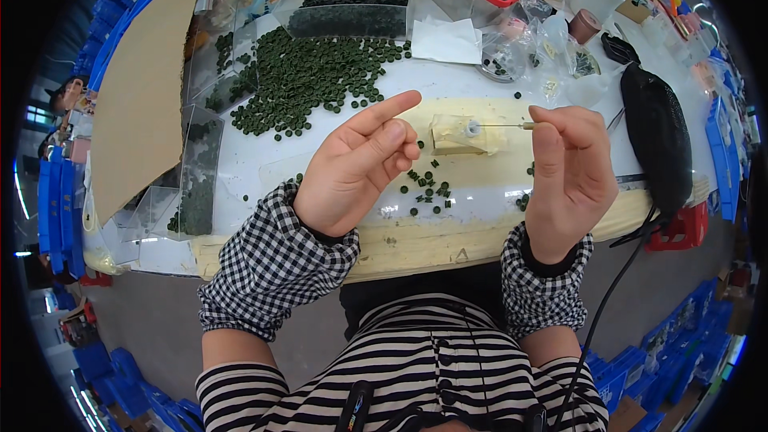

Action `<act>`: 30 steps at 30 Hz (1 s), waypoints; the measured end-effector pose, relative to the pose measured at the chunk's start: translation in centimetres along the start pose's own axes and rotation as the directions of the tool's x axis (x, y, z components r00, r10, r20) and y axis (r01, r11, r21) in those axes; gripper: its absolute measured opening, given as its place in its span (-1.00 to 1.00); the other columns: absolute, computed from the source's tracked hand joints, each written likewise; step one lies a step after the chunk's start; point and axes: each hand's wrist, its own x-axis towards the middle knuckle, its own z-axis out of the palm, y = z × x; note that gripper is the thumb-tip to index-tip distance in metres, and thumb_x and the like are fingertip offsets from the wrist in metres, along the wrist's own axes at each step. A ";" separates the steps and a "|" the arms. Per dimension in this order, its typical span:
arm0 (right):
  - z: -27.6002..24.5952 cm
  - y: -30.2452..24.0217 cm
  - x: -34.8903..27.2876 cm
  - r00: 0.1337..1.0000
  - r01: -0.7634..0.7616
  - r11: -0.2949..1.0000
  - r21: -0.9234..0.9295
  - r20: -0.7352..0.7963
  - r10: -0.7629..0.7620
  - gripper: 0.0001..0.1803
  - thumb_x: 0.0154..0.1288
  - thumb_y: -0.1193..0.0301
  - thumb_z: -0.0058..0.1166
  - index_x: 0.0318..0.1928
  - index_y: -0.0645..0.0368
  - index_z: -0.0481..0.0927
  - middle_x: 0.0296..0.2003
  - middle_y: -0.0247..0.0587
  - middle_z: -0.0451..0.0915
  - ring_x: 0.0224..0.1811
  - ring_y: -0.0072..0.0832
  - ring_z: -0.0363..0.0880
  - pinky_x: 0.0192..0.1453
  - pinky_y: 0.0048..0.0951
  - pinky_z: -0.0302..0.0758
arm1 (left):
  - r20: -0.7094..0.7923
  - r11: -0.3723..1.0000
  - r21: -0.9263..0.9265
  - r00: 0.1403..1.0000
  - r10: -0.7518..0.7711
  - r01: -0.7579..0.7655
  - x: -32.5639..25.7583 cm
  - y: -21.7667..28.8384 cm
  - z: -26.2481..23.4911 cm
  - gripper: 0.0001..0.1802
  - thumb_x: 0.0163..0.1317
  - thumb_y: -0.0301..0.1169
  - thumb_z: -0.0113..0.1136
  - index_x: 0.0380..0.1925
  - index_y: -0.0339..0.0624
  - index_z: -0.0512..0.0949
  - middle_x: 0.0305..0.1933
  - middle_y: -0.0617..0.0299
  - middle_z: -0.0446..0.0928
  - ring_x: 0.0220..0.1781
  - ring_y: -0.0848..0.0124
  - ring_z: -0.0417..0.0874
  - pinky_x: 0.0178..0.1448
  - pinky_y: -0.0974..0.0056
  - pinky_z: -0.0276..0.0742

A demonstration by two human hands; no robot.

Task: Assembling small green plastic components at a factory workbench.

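While the right hand (574, 180) pinches a thin metal needle (508, 126) between the tips of thumb and index finger, the left hand (352, 164) is raised on the other side, with its index finger stretched out. The needle lies almost level, and its left end is at a small whitish nozzle (473, 128) on a block wrapped in yellowish tape (458, 142) (whether the end enters the nozzle, I cannot tell). On the left hand, the other fingers are folded and the thumb rests against them; I cannot tell if they hold something inside. Near the hands, loose dark green button-like discs (430, 184) are scattered, some of them standing on edge. Beyond the left hand, a big heap of such discs (308, 84) spreads over the white desk (440, 80), before a clear plastic box (348, 22) with more discs. Right of the heap lies white paper (446, 40).
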 end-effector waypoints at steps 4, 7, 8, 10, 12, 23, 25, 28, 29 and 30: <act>0.7 0.5 -0.6 0.997 -0.068 0.987 0.147 0.043 0.062 -0.89 0.17 0.59 0.15 -0.26 0.31 0.60 -0.34 -0.25 0.54 -0.29 -0.54 0.43 -0.15 -0.57 0.35 | -0.043 0.995 -0.051 0.995 -0.085 0.083 -0.1 0.0 -0.1 -0.67 0.37 -0.35 -0.01 0.06 -0.28 0.38 -0.27 0.33 0.48 -0.21 0.61 0.47 -0.07 0.51 0.44; 1.4 0.7 -1.2 0.990 -0.120 0.972 0.203 0.096 0.102 -0.90 0.18 0.60 0.13 -0.26 0.31 0.59 -0.35 -0.25 0.53 -0.30 -0.55 0.42 -0.16 -0.57 0.34 | 0.083 0.992 -0.083 0.993 -0.087 0.094 -0.1 -0.7 -1.2 -0.74 0.37 -0.33 0.00 -0.04 -0.25 0.44 -0.23 0.30 0.52 -0.20 0.60 0.51 -0.06 0.49 0.47; 1.5 0.8 -1.4 0.988 -0.135 0.968 0.214 0.107 0.114 -0.90 0.19 0.60 0.12 -0.26 0.31 0.59 -0.34 -0.25 0.53 -0.30 -0.55 0.42 -0.16 -0.58 0.35 | 0.121 0.992 -0.092 0.990 -0.073 0.085 -0.1 -1.2 -1.5 -0.74 0.38 -0.33 -0.01 -0.05 -0.26 0.45 -0.22 0.29 0.52 -0.19 0.59 0.51 -0.06 0.48 0.47; 1.6 0.8 -1.7 0.982 -0.164 0.958 0.236 0.130 0.136 -0.91 0.19 0.60 0.11 -0.26 0.31 0.58 -0.34 -0.25 0.52 -0.31 -0.55 0.43 -0.16 -0.58 0.35 | 0.127 0.992 -0.085 0.988 -0.083 0.094 -0.1 -1.4 -1.4 -0.75 0.38 -0.33 -0.02 -0.07 -0.26 0.47 -0.22 0.29 0.52 -0.19 0.58 0.51 -0.05 0.48 0.47; 1.6 0.9 -1.8 0.973 -0.205 0.948 0.244 0.155 0.171 -0.92 0.21 0.59 0.10 -0.26 0.31 0.56 -0.34 -0.24 0.53 -0.30 -0.56 0.43 -0.16 -0.58 0.35 | 0.061 0.990 -0.050 0.990 -0.130 0.133 -0.4 -1.0 -0.3 -0.74 0.39 -0.33 -0.03 -0.08 -0.27 0.48 -0.26 0.31 0.50 -0.20 0.58 0.50 -0.06 0.48 0.46; 1.6 0.9 -2.1 0.961 -0.256 0.915 0.311 0.184 0.206 -0.93 0.28 0.56 0.04 -0.24 0.32 0.52 -0.31 -0.23 0.53 -0.28 -0.59 0.46 -0.14 -0.59 0.38 | 0.234 0.986 -0.101 0.966 -0.108 0.134 -0.2 -1.6 -1.4 -0.70 0.39 -0.36 -0.03 0.00 -0.29 0.49 -0.24 0.25 0.57 -0.23 0.57 0.56 -0.10 0.49 0.52; 1.5 0.9 -2.1 0.961 -0.257 0.915 0.312 0.184 0.207 -0.92 0.29 0.56 0.03 -0.23 0.32 0.51 -0.31 -0.23 0.53 -0.28 -0.60 0.46 -0.14 -0.60 0.39 | 0.188 0.986 -0.069 0.972 -0.138 0.153 -0.3 -1.2 -0.8 -0.69 0.39 -0.37 -0.05 0.03 -0.30 0.47 -0.25 0.27 0.55 -0.24 0.58 0.53 -0.10 0.50 0.49; 1.6 0.8 -2.2 0.958 -0.272 0.907 0.321 0.181 0.223 -0.92 0.30 0.56 0.02 -0.23 0.32 0.51 -0.30 -0.23 0.53 -0.27 -0.59 0.46 -0.12 -0.60 0.39 | 0.077 0.989 -0.003 0.986 -0.150 0.150 -0.4 -1.1 0.0 -0.66 0.40 -0.37 -0.07 0.08 -0.33 0.42 -0.28 0.30 0.51 -0.26 0.60 0.47 -0.09 0.51 0.45; 1.6 0.9 -2.2 0.959 -0.268 0.908 0.323 0.182 0.218 -0.91 0.30 0.55 0.02 -0.22 0.33 0.51 -0.30 -0.23 0.53 -0.27 -0.59 0.47 -0.12 -0.60 0.40 | 0.071 0.990 -0.011 0.987 -0.143 0.144 -0.4 -1.1 0.1 -0.65 0.40 -0.37 -0.07 0.09 -0.33 0.42 -0.28 0.31 0.51 -0.26 0.60 0.47 -0.09 0.51 0.45; 1.6 1.0 -2.2 0.960 -0.263 0.908 0.325 0.183 0.213 -0.91 0.31 0.55 0.02 -0.22 0.33 0.50 -0.30 -0.23 0.53 -0.28 -0.59 0.48 -0.12 -0.60 0.41 | 0.066 0.990 -0.020 0.988 -0.136 0.138 -0.4 -1.1 0.1 -0.65 0.40 -0.37 -0.07 0.10 -0.34 0.41 -0.28 0.31 0.51 -0.27 0.60 0.47 -0.08 0.51 0.45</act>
